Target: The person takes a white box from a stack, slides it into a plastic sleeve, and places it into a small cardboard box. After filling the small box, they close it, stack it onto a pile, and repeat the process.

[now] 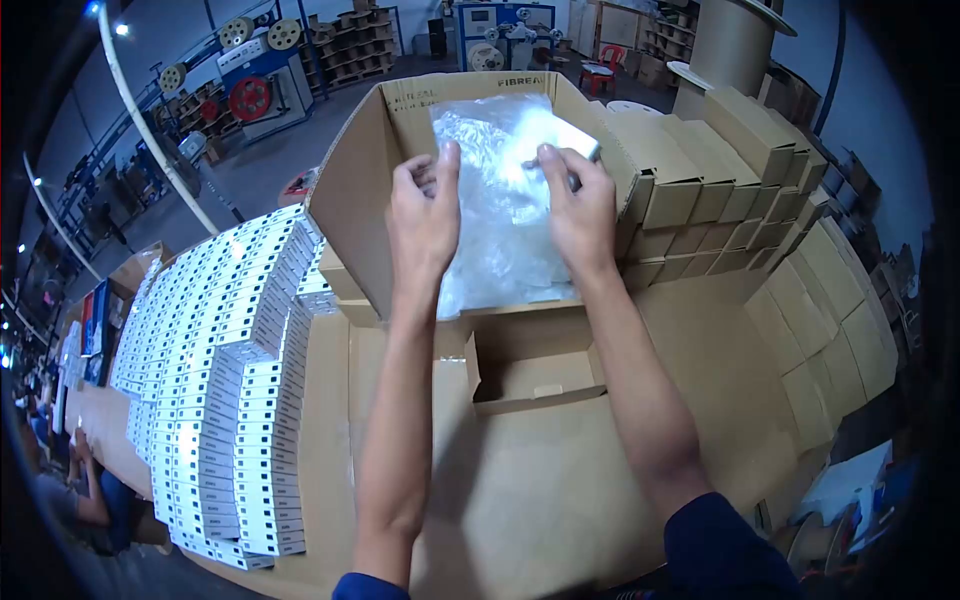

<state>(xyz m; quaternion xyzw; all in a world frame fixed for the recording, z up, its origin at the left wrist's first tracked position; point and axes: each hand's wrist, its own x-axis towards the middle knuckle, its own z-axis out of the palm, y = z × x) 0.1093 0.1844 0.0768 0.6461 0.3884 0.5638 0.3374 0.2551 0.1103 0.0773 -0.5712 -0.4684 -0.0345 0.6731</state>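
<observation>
Both hands are raised over a large open cardboard carton (345, 190) that holds clear plastic bags (505, 255). My left hand (424, 215) is closed, thumb up and fingers curled, at the left edge of a shiny clear plastic bag (468, 128). My right hand (582, 205) pinches a white flat item (572, 135) at the bag's right side; glare hides its details and whether it lies inside the bag. In front of the carton, a small open cardboard box (535, 372) stands between my forearms, with nothing seen inside.
Tall stacks of white boxes (215, 370) with dark square marks line the left. Folded brown cardboard boxes (700, 185) are piled at the right, more brown boxes (825, 330) at the far right. Cardboard (540, 500) covers the worktop. Another person's arm (88, 470) shows at lower left.
</observation>
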